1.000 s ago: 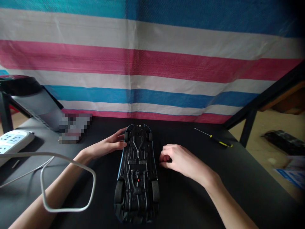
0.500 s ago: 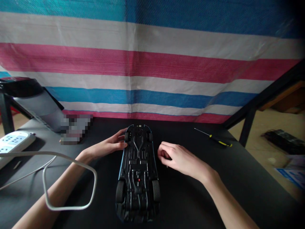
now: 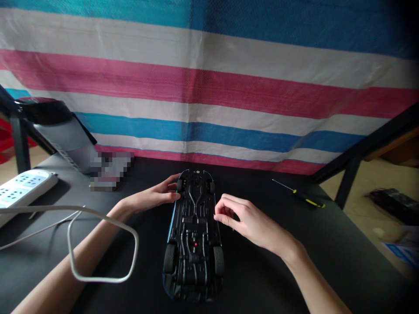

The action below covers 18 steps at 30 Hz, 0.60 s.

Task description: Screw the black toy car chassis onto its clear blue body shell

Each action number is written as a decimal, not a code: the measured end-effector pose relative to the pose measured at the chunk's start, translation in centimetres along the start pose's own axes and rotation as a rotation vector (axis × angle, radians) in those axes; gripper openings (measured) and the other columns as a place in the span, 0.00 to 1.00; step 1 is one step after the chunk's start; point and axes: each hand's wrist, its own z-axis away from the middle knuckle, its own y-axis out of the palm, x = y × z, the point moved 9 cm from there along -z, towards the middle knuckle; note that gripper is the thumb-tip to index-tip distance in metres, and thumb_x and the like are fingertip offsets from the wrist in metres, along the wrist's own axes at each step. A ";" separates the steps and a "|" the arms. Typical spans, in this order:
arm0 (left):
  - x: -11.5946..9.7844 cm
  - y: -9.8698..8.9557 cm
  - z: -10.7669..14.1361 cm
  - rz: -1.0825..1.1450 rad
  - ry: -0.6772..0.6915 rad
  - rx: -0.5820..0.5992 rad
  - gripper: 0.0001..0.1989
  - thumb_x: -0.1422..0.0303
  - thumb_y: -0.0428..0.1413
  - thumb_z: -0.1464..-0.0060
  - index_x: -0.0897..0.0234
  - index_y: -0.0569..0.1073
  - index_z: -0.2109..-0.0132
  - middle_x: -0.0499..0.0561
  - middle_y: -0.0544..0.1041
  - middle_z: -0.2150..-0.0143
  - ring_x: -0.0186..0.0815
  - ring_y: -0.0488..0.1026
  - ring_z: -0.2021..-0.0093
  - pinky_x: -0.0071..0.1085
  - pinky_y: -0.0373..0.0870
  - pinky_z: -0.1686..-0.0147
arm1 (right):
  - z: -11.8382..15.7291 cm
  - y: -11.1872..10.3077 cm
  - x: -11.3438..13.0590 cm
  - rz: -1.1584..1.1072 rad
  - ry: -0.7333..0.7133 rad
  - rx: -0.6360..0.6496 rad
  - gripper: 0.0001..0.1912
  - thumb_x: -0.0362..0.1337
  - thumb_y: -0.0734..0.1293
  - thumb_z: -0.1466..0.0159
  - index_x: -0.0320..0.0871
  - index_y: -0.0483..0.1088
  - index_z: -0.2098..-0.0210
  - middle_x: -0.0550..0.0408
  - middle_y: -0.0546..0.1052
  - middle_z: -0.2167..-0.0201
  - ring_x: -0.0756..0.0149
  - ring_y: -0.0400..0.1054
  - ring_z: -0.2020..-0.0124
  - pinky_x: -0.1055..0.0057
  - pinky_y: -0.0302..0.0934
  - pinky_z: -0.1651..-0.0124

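Note:
A toy car [image 3: 195, 226] lies upside down on the black table, its black underside with moulded pipes and four wheels facing up and thin blue edges showing at the sides. My left hand [image 3: 160, 192] holds the far left side of it, thumb on the edge by a wheel and the other fingers partly hidden behind the body. At the right edge of the car, my right hand [image 3: 234, 212] is curled in a pinch, its thumb and fingertips close to the side. Whatever those fingertips hold, if anything, is too small to make out.
A yellow and black screwdriver [image 3: 299, 194] lies at the table's right. On the left are a white power strip [image 3: 24, 187], a looped white cable [image 3: 134, 248] crossing before my left forearm, a grey container with a black lid [image 3: 65, 135], and a blurred item [image 3: 113, 171]. Striped sheeting [image 3: 229, 91] hangs behind.
The view has turned slightly, shifting most things rightward in the picture. My right fingertips have come closer to the car's right edge. My left hand stays on the car.

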 end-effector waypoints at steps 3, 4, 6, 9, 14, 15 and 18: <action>0.0 0.1 0.0 0.007 0.000 0.008 0.37 0.63 0.58 0.35 0.47 0.49 0.26 0.54 0.64 0.30 0.47 0.61 0.31 0.47 0.56 0.33 | 0.0 0.0 -0.1 -0.010 0.010 -0.010 0.08 0.40 0.64 0.27 0.45 0.69 0.63 0.59 0.71 0.64 0.68 0.66 0.65 0.70 0.60 0.61; -0.1 0.2 0.0 0.009 0.003 0.010 0.37 0.63 0.58 0.35 0.47 0.50 0.26 0.54 0.64 0.30 0.47 0.61 0.31 0.47 0.56 0.33 | -0.1 0.0 -0.2 -0.017 0.012 -0.013 0.08 0.40 0.64 0.27 0.45 0.69 0.63 0.59 0.71 0.64 0.68 0.66 0.65 0.70 0.60 0.61; -0.2 0.2 0.0 0.009 0.006 0.007 0.36 0.63 0.57 0.35 0.48 0.50 0.26 0.54 0.64 0.30 0.47 0.61 0.31 0.47 0.56 0.33 | -0.1 0.1 -0.4 -0.036 0.021 -0.013 0.09 0.41 0.64 0.27 0.45 0.69 0.63 0.59 0.71 0.65 0.68 0.66 0.66 0.70 0.60 0.61; -0.2 0.2 0.0 0.002 0.009 0.002 0.37 0.63 0.57 0.35 0.48 0.50 0.26 0.54 0.65 0.30 0.47 0.61 0.31 0.47 0.57 0.33 | -0.2 0.4 -0.8 -0.070 0.052 -0.016 0.08 0.42 0.64 0.28 0.45 0.68 0.62 0.59 0.72 0.66 0.68 0.66 0.66 0.70 0.61 0.61; -0.1 0.0 0.0 -0.006 0.011 0.005 0.38 0.63 0.57 0.35 0.49 0.48 0.26 0.54 0.64 0.29 0.47 0.62 0.31 0.47 0.57 0.33 | -0.5 0.8 -1.4 -0.179 0.072 -0.019 0.10 0.44 0.64 0.29 0.45 0.67 0.63 0.60 0.71 0.68 0.69 0.64 0.68 0.72 0.61 0.62; -0.1 0.0 0.0 -0.009 0.011 0.006 0.38 0.63 0.57 0.35 0.48 0.48 0.26 0.54 0.64 0.29 0.48 0.61 0.31 0.47 0.58 0.33 | -0.5 0.9 -1.5 -0.204 0.073 -0.011 0.10 0.44 0.64 0.28 0.45 0.67 0.63 0.60 0.70 0.69 0.70 0.63 0.68 0.72 0.60 0.63; -0.1 0.0 0.0 -0.016 0.016 0.009 0.37 0.62 0.57 0.35 0.48 0.49 0.26 0.53 0.63 0.29 0.48 0.60 0.30 0.46 0.58 0.33 | -0.6 1.1 -1.9 -0.275 0.077 0.013 0.10 0.43 0.64 0.28 0.44 0.66 0.63 0.61 0.68 0.70 0.71 0.62 0.69 0.73 0.60 0.64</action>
